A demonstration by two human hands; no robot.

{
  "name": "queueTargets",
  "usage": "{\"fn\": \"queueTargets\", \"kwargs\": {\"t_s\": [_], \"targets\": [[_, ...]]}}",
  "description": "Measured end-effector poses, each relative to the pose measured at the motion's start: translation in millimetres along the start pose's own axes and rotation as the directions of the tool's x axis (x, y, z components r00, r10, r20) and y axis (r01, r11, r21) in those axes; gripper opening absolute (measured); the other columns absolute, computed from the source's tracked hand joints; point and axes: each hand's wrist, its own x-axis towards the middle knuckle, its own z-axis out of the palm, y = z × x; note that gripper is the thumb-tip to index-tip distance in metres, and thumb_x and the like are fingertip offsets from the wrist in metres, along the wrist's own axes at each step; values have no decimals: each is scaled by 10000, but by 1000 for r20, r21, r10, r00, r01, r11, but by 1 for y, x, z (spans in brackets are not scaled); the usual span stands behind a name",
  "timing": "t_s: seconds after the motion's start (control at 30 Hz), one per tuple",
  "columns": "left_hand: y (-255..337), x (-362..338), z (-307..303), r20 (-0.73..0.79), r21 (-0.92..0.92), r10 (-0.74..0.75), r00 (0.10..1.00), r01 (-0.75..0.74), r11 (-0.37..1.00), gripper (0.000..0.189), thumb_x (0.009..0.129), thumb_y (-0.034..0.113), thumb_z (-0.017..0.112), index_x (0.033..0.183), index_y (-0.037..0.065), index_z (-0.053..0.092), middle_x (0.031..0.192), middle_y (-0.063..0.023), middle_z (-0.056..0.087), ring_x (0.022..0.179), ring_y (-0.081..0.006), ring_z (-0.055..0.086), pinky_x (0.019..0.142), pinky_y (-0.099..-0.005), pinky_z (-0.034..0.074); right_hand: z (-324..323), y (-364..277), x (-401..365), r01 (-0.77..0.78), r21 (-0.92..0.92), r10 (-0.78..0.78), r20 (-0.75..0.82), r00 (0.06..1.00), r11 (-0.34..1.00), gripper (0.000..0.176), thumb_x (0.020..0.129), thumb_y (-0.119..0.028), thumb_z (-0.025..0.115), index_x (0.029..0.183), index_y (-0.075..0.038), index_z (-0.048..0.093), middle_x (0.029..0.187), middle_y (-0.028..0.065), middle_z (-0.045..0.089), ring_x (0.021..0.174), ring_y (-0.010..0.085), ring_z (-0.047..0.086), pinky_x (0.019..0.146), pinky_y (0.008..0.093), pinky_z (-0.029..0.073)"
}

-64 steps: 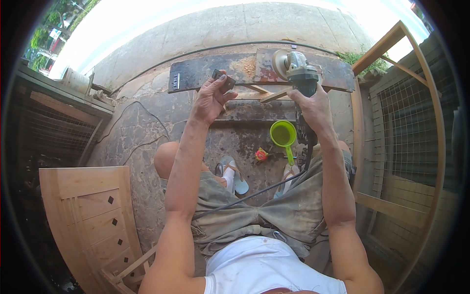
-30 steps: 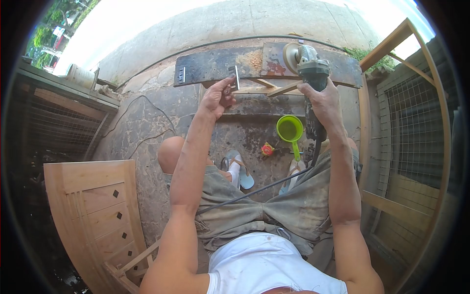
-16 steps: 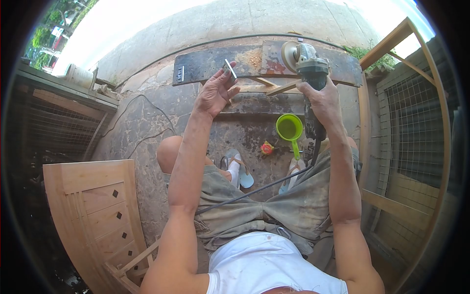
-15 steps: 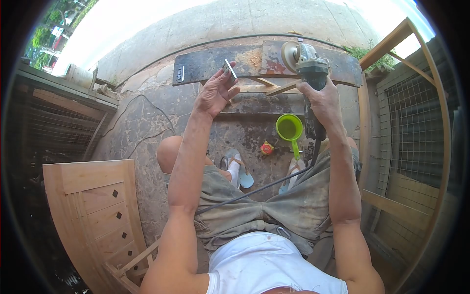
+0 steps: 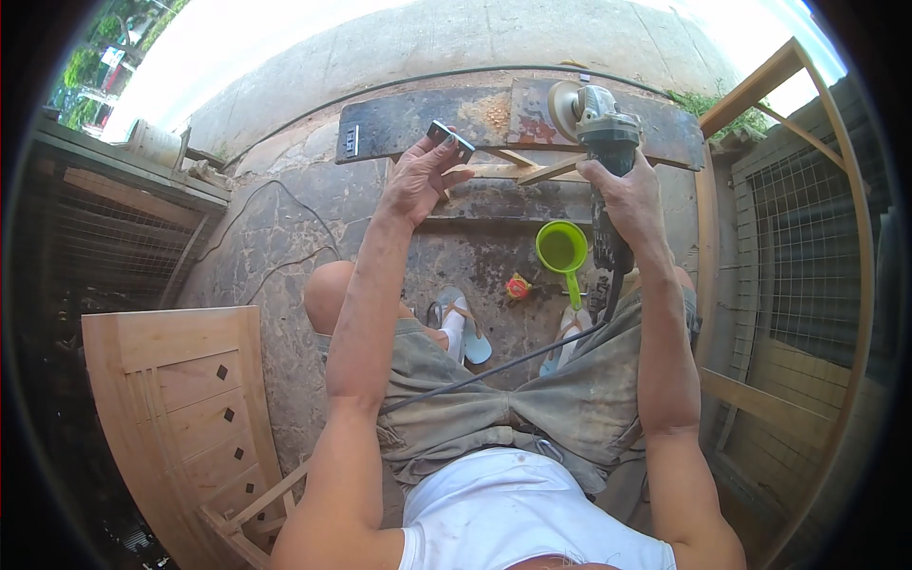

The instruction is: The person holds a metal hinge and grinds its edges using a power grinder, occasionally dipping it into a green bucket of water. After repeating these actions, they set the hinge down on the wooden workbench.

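My left hand point(image 5: 420, 180) holds a small flat piece with a pale edge point(image 5: 452, 136) between thumb and fingers, above the near edge of a dark, worn bench board point(image 5: 408, 112). My right hand point(image 5: 625, 190) is wrapped round the body of an angle grinder point(image 5: 608, 135). The grinder's round disc point(image 5: 567, 109) faces left, over the reddish-stained part of the board. Its cord hangs down and crosses my lap. Another small piece point(image 5: 352, 141) lies at the board's left end. Tan dust lies mid-board.
A green dipper point(image 5: 561, 248) and a small red-and-yellow object point(image 5: 518, 287) are on the floor between my feet and the bench. A carved wooden panel point(image 5: 180, 380) leans at the left. A wooden frame point(image 5: 850, 142) and wire mesh stand at the right.
The piece in my left hand has turned, from a steep slant to a flatter one with more of its dark face showing. My right hand and the grinder have barely moved.
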Motion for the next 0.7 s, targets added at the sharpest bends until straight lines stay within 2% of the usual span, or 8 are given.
{"fn": "queueTargets", "kwargs": {"t_s": [0.27,0.4,0.47,0.5,0.63,0.7], "targets": [[-3,4,-6,-88,15,-5,996,6,1000,139,1097,172,752,1215,98,745,1130,-43,792,1054,-190,786,906,-436,704,-3,-2,-1,-35,-1,35,8,999,999,516,903,-368,858,1252,-2,754,1042,133,823,958,240,779,923,398,592],[-12,12,-27,-229,42,-8,973,18,999,152,1087,159,765,1203,77,712,1133,-82,786,1075,-230,785,891,-444,711,-5,6,3,-52,20,52,17,999,998,486,913,-359,853,1248,-20,756,1032,112,818,944,211,767,912,381,586],[-21,17,-45,-332,44,22,943,-8,999,198,1071,146,786,1207,59,671,1119,-125,777,1112,-275,780,863,-467,720,-5,5,2,-45,37,44,24,999,998,477,916,-356,852,1246,-26,756,1033,104,817,941,200,761,908,374,584],[-24,19,-52,-395,86,59,917,-27,996,209,1070,140,772,1200,41,642,1114,-154,771,1078,-299,789,817,-470,724,-6,2,1,-38,49,37,27,999,998,473,917,-355,851,1245,-27,756,1034,100,817,941,196,758,907,372,583],[-12,33,-90,-570,35,49,820,-36,999,173,1076,116,713,1202,17,649,1134,-145,773,1020,-314,803,816,-474,725,-8,1,0,-65,56,63,36,997,996,467,919,-351,851,1242,-28,754,1038,90,815,937,187,748,906,366,578],[0,54,-122,-662,-11,73,745,-107,994,194,1098,115,674,1245,-7,640,1173,-160,772,1028,-338,807,821,-490,725,-8,0,0,-62,68,59,46,997,996,466,919,-350,850,1242,-28,754,1039,91,816,940,189,748,909,366,578]]}}
